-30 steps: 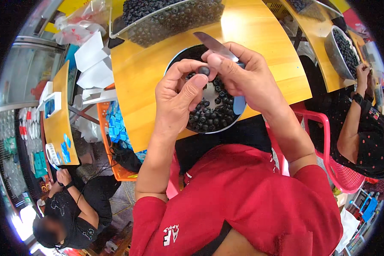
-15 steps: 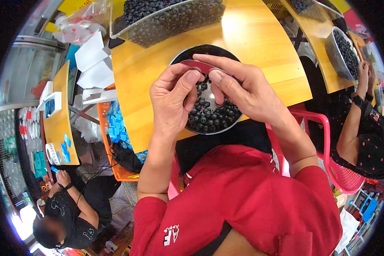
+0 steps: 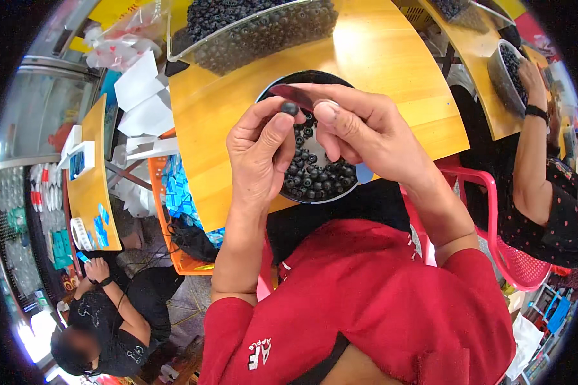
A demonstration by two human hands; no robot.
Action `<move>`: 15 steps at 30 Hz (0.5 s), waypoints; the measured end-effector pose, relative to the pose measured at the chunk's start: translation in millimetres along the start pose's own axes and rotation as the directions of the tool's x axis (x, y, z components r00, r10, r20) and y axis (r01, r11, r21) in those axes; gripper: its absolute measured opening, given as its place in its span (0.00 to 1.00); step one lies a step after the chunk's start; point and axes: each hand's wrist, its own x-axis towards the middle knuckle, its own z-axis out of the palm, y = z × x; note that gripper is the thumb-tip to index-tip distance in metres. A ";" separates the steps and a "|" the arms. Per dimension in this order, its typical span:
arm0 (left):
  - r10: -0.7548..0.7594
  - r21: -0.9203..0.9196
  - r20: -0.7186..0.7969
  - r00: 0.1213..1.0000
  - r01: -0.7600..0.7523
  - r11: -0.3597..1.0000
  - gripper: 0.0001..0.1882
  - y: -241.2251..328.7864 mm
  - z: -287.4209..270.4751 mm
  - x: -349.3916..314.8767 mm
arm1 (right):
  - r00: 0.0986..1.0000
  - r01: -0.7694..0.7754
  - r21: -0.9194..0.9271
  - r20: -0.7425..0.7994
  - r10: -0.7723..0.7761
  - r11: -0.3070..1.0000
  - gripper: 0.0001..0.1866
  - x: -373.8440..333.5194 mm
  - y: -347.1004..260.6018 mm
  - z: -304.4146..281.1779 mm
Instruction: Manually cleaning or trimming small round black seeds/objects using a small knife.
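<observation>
Over a dark-rimmed round bowl (image 3: 343,78), both my hands work close together. My left hand (image 3: 250,151) pinches a dark round bead (image 3: 289,108) between thumb and forefinger. A shiny, dark red flat piece with a curved edge (image 3: 293,94) is gripped in my right hand (image 3: 382,138), beside the bead; its exact kind does not show. Below my hands, several dark beads (image 3: 318,179) lie in the bowl, many with a pale ring, and part of its light bottom is visible. My hands hide the bowl's middle sides.
A clear bin of dark beads (image 3: 263,40) stands on the far side of the wooden table (image 3: 392,77). At right, a co-worker's hand (image 3: 532,80) reaches into a grey tub (image 3: 502,77). Another person (image 3: 103,321) sits at lower left. An orange crate (image 3: 173,247) holds blue packets (image 3: 176,183).
The bead has come into view in my left fingers, and the red piece has tilted away from it slightly. The co-worker's hand at right has moved up to the tub.
</observation>
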 end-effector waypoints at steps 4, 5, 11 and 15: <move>0.038 -0.028 0.020 0.999 -0.038 0.999 0.09 -4.0 -4.9 -1.3 | 1.000 -0.025 -0.043 -0.006 0.025 0.999 0.19 0.0 0.2 2.4; 0.045 -0.043 0.050 0.998 -0.043 0.998 0.09 -4.1 -6.2 -1.2 | 0.997 -0.077 -0.030 -0.003 0.077 0.997 0.19 -0.7 -0.7 0.7; 0.025 -0.056 0.146 0.989 -0.017 0.998 0.10 2.0 -9.7 -3.1 | 0.992 -0.123 0.045 0.042 0.121 0.991 0.19 -2.8 -2.4 -0.2; 0.033 -0.130 0.170 0.985 -0.011 0.991 0.12 -3.0 -12.9 -2.9 | 0.983 -0.166 0.171 0.104 0.150 0.971 0.21 -2.3 -7.7 1.6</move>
